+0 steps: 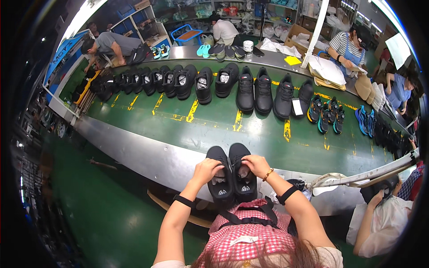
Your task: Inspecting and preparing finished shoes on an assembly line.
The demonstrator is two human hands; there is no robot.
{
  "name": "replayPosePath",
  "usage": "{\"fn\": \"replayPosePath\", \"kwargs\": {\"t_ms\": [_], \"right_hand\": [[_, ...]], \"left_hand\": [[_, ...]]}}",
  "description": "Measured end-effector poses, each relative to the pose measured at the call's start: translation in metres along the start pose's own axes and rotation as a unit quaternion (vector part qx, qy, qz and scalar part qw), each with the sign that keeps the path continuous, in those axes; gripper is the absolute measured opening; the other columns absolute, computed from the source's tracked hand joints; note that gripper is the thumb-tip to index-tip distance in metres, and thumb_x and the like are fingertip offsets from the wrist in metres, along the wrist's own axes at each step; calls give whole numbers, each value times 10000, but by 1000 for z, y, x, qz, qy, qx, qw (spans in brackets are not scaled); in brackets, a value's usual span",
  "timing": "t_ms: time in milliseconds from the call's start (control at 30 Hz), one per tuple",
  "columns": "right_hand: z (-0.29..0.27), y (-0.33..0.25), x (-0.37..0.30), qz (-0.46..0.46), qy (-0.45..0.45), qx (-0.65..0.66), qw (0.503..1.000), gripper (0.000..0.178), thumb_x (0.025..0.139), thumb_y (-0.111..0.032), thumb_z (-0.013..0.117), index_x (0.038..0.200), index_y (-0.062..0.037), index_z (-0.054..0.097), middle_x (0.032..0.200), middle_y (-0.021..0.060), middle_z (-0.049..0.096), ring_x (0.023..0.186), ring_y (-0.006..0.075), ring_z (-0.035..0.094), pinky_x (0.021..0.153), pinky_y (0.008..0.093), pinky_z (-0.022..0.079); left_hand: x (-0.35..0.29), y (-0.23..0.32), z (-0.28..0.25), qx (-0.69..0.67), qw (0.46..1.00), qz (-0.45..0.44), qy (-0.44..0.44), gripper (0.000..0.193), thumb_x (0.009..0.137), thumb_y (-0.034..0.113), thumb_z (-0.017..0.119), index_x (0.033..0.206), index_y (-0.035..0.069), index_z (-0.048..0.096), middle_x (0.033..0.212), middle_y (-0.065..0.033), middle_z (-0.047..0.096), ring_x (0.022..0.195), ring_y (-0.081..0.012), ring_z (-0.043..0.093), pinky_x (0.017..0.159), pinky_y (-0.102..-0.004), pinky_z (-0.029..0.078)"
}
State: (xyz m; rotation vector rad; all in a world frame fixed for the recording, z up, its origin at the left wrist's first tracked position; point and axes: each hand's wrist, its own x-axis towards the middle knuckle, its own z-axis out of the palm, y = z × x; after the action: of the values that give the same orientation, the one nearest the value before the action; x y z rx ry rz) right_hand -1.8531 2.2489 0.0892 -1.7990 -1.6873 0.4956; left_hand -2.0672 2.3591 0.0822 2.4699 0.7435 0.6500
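Note:
A pair of black sneakers lies side by side on the metal edge of the green belt, right in front of me, toes pointing away. On the left shoe (217,154), my left hand (207,170) pinches at the collar near the tongue. My right hand (256,165) has its fingers closed at the collar of the right shoe (239,151). Crumpled paper stuffing (219,177) shows inside the left shoe, with a similar wad in the right one. Both heels are toward me, and pale marks show on the insoles. My fingertips partly hide the tongues.
A long row of black shoes (203,85) lines the green belt (170,125) beyond. Small colourful sneakers (315,109) stand at right, with blue ones (366,121) farther on. Slippers (203,50) rest on the far ledge. People work across the belt; another person (380,219) sits close at right.

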Motion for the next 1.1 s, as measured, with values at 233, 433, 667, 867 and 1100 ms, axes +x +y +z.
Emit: {"fn": "replayPosePath", "kwargs": {"t_ms": [233, 433, 667, 867, 1100], "right_hand": [[-25, 4, 27, 166, -29, 90, 982, 208, 769, -241, 569, 879, -79, 640, 823, 125, 625, 773, 274, 603, 685, 335, 461], [-19, 16, 33, 192, -14, 123, 974, 240, 764, -235, 568, 884, -41, 639, 805, 133, 634, 752, 232, 612, 687, 315, 457], [-17, 13, 36, 210, -18, 136, 968, 248, 763, -242, 571, 886, -38, 639, 803, 130, 637, 747, 211, 611, 688, 304, 454], [-11, 15, 37, 215, -13, 146, 966, 247, 761, -246, 576, 886, -43, 640, 792, 125, 638, 736, 198, 612, 682, 300, 453], [-3, 13, 36, 203, -1, 147, 968, 230, 774, -201, 574, 870, 1, 628, 743, 86, 637, 686, 119, 575, 656, 269, 450]], "left_hand": [[44, -4, -9, -153, 971, -155, -100, 303, 758, 331, 586, 803, 36, 640, 722, -128, 618, 696, -256, 602, 620, -328, 447], [60, -17, 2, -170, 957, -190, -138, 330, 756, 349, 585, 823, 31, 641, 714, -140, 618, 676, -242, 601, 618, -322, 442], [64, -23, 6, -189, 948, -202, -154, 341, 764, 350, 578, 818, 19, 635, 675, -128, 609, 631, -188, 572, 604, -310, 432], [65, -25, 2, -200, 945, -209, -152, 345, 770, 347, 575, 786, 6, 630, 645, -117, 599, 607, -168, 555, 582, -308, 426], [58, -34, 9, -217, 942, -209, -148, 390, 769, 399, 543, 733, 19, 625, 632, -161, 579, 609, -271, 574, 576, -355, 423]]}}
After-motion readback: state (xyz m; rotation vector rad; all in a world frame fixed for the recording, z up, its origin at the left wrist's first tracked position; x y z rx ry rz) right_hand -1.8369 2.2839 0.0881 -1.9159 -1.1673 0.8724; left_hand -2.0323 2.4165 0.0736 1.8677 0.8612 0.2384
